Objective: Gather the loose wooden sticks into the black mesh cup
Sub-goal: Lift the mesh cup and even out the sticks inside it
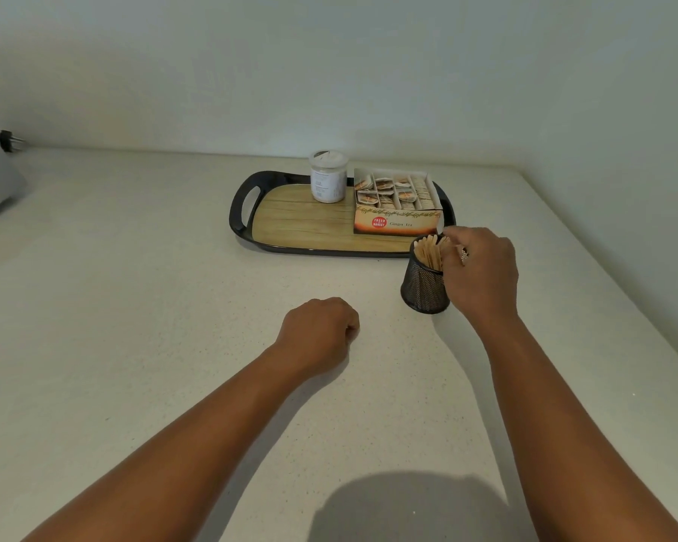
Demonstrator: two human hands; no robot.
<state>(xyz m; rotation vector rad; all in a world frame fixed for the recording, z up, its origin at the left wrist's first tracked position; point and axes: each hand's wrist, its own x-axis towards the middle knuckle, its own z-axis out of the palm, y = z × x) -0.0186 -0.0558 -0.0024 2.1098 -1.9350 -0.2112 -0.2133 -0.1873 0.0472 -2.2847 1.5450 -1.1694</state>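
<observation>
The right hand (480, 267) is at the rim of the black mesh cup (423, 285) on the tabletop (134, 307), fingers curled on the wooden sticks (429, 250) standing inside, so next it probably just lets go, while the left hand (319, 332) rests in an empty fist.

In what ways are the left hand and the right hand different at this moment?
The left hand is a closed fist holding nothing visible, while the right hand curls its fingers at the wooden sticks in the black mesh cup. The left hand sits nearer the person, mid-counter; the right hand reaches farther, beside the tray. Both are bare.
</observation>
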